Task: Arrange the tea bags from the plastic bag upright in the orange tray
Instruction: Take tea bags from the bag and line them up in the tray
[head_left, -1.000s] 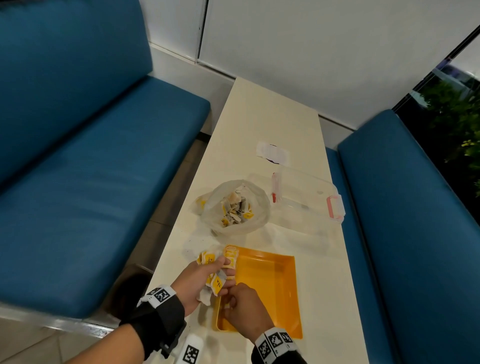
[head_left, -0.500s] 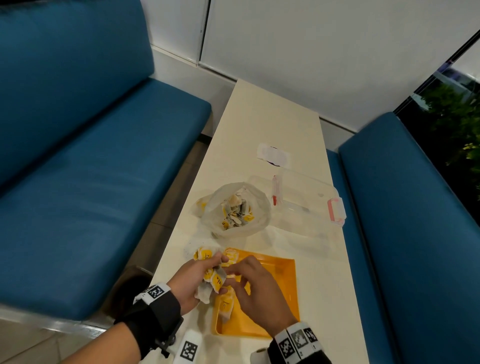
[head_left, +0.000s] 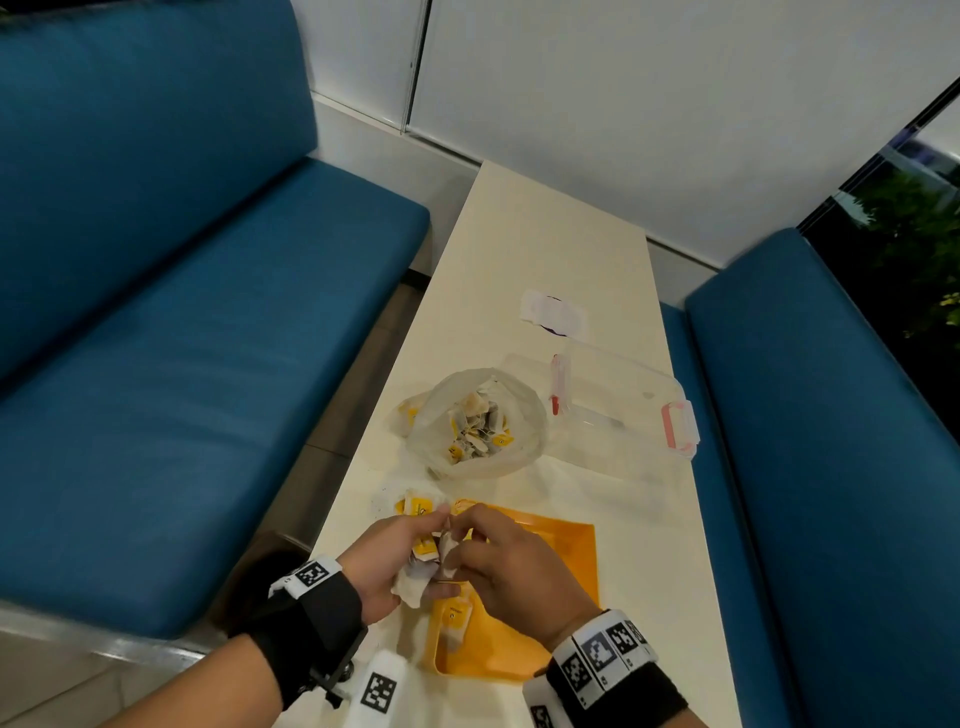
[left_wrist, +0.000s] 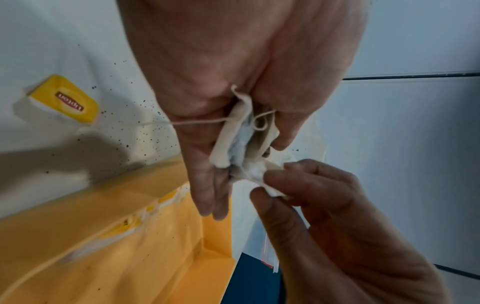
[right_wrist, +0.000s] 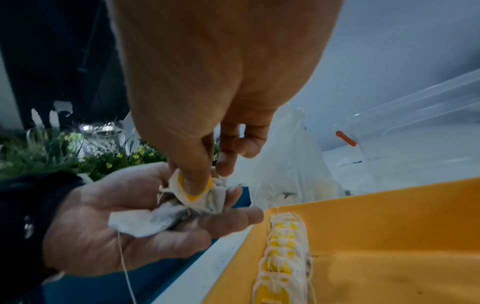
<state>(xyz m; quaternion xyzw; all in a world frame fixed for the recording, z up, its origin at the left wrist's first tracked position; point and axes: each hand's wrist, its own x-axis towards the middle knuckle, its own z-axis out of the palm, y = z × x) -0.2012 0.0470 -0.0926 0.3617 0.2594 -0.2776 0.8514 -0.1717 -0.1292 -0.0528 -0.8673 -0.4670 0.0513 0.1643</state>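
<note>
My left hand (head_left: 402, 545) hovers over the near left edge of the orange tray (head_left: 563, 561) and holds a bunch of white tea bags (head_left: 415, 584) in its curled palm. My right hand (head_left: 462, 540) pinches one tea bag (right_wrist: 197, 194) of that bunch by its yellow tag, between thumb and forefinger. A row of tea bags (right_wrist: 283, 257) stands upright along the tray's left wall. The plastic bag (head_left: 478, 421) lies open beyond the tray with several tea bags inside. Strings hang from the bunch (left_wrist: 244, 131) in my left palm.
A clear lidded container (head_left: 623, 402) with pink clasps stands right of the plastic bag. A loose yellow-tagged tea bag (left_wrist: 64, 100) and tea dust lie on the white table (head_left: 545, 244) left of the tray. Blue benches flank the narrow table.
My right hand has risen from the tray's near left corner to the bunch in my left hand and now pinches a bag there. My left hand has barely moved.
</note>
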